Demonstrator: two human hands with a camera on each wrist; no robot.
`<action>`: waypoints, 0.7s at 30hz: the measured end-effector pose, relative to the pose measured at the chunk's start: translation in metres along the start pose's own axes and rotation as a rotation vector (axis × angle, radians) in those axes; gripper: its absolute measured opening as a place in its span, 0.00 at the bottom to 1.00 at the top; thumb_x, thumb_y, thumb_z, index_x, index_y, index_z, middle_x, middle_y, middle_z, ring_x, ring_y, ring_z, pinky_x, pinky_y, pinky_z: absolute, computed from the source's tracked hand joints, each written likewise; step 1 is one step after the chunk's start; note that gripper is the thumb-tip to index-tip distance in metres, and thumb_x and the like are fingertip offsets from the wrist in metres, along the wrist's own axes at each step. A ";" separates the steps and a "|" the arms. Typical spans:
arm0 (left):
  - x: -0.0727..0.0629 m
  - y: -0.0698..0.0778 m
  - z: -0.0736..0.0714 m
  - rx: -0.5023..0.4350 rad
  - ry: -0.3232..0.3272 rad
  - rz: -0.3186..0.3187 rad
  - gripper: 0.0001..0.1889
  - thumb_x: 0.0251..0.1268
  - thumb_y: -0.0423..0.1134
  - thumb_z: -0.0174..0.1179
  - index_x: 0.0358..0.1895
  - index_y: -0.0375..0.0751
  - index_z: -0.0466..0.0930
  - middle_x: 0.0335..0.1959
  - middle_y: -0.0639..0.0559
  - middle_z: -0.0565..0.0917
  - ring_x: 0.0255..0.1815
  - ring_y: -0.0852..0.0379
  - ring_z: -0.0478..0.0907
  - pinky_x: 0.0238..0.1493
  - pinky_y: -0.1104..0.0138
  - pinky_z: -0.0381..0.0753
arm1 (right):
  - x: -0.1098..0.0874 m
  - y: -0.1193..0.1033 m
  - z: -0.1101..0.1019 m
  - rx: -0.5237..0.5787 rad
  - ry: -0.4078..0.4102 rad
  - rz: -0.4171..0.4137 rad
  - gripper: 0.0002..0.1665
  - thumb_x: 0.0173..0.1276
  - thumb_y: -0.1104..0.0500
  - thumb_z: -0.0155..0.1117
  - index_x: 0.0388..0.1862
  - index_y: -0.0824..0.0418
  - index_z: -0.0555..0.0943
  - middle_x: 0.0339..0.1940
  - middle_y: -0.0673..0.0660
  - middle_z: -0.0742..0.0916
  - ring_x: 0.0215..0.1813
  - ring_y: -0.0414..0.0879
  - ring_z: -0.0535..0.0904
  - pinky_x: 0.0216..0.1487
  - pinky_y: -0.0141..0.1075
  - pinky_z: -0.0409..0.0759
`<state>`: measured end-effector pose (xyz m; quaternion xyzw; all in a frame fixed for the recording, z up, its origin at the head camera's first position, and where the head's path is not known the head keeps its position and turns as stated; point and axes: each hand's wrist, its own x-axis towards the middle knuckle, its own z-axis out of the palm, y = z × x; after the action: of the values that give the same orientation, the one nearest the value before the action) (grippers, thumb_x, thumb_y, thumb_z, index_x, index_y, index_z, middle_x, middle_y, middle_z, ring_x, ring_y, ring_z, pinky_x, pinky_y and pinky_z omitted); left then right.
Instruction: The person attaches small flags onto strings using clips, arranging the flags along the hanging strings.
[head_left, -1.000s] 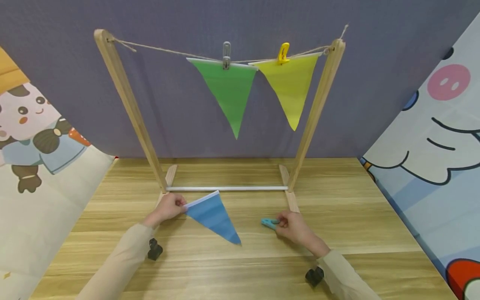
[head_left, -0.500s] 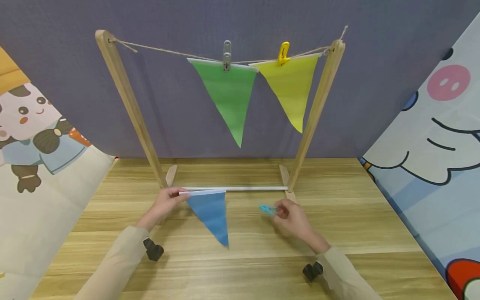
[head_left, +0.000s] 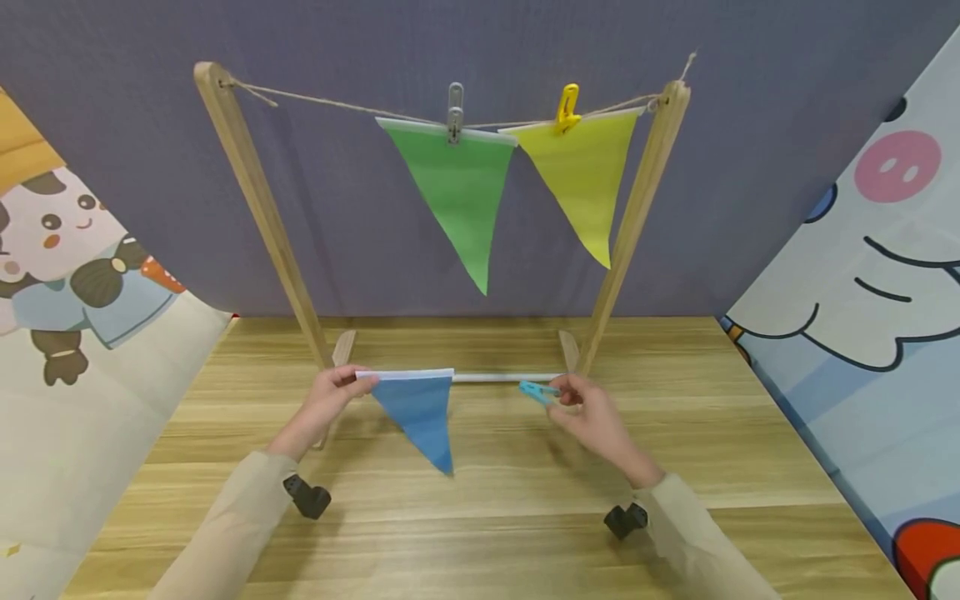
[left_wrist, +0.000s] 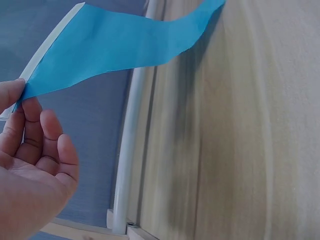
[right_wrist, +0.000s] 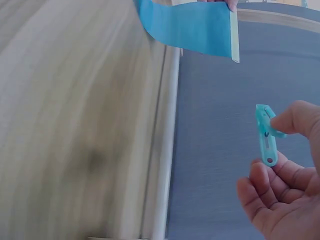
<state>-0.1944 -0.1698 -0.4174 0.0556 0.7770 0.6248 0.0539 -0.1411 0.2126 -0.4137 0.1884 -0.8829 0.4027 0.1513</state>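
Note:
Between thumb and fingers, my left hand [head_left: 327, 403] pinches the upper left corner of a blue triangular flag [head_left: 417, 412]. The flag hangs point down above the table, its white top edge nearly level. My right hand [head_left: 596, 419] holds a light blue clothespin [head_left: 537, 392] by its tail end, the tip facing the flag with a space between them. In the right wrist view the thumb presses on the clothespin [right_wrist: 266, 137]. On the string [head_left: 337, 102] above hang a green flag [head_left: 459, 196] under a grey clothespin [head_left: 455, 114] and a yellow flag [head_left: 583, 179] under a yellow clothespin [head_left: 567, 108].
The string is tied between two wooden posts, a left post [head_left: 262, 200] and a right post [head_left: 641, 208]. A white rod [head_left: 495, 377] joins them low down, behind the hands. A grey-blue panel [head_left: 360, 250] stands at the back of the wooden table [head_left: 465, 542].
Both hands have risen and moved forward. The blue flag has swung from slanted to hanging with its top edge level. The clothespin has come up with the right hand.

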 end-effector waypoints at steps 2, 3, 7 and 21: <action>0.000 0.002 0.000 -0.017 0.014 0.002 0.16 0.63 0.35 0.61 0.46 0.22 0.76 0.27 0.62 0.79 0.33 0.66 0.74 0.41 0.68 0.76 | 0.003 -0.003 -0.002 0.002 0.002 -0.005 0.14 0.51 0.72 0.67 0.39 0.72 0.78 0.29 0.60 0.81 0.31 0.45 0.76 0.34 0.39 0.80; 0.000 0.003 0.001 -0.026 0.020 0.002 0.15 0.63 0.35 0.61 0.45 0.23 0.77 0.27 0.63 0.79 0.33 0.66 0.74 0.41 0.68 0.76 | 0.004 -0.004 -0.003 0.004 0.004 -0.009 0.14 0.52 0.72 0.67 0.39 0.72 0.78 0.30 0.60 0.81 0.32 0.46 0.76 0.35 0.41 0.80; 0.001 0.003 0.001 -0.041 0.034 -0.001 0.07 0.62 0.35 0.61 0.38 0.35 0.82 0.25 0.63 0.79 0.31 0.65 0.74 0.41 0.67 0.76 | 0.011 -0.008 -0.007 -0.003 -0.003 -0.039 0.14 0.52 0.71 0.67 0.39 0.69 0.79 0.30 0.59 0.81 0.32 0.46 0.77 0.36 0.43 0.80; 0.001 0.011 0.003 -0.070 0.020 0.030 0.05 0.64 0.38 0.60 0.30 0.51 0.82 0.26 0.63 0.79 0.34 0.62 0.74 0.43 0.67 0.75 | 0.039 -0.028 -0.009 0.001 -0.007 -0.183 0.12 0.52 0.70 0.65 0.37 0.70 0.78 0.30 0.61 0.81 0.31 0.47 0.77 0.35 0.41 0.82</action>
<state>-0.1946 -0.1647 -0.4068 0.0589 0.7541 0.6530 0.0386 -0.1620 0.1945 -0.3731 0.2696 -0.8623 0.3870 0.1844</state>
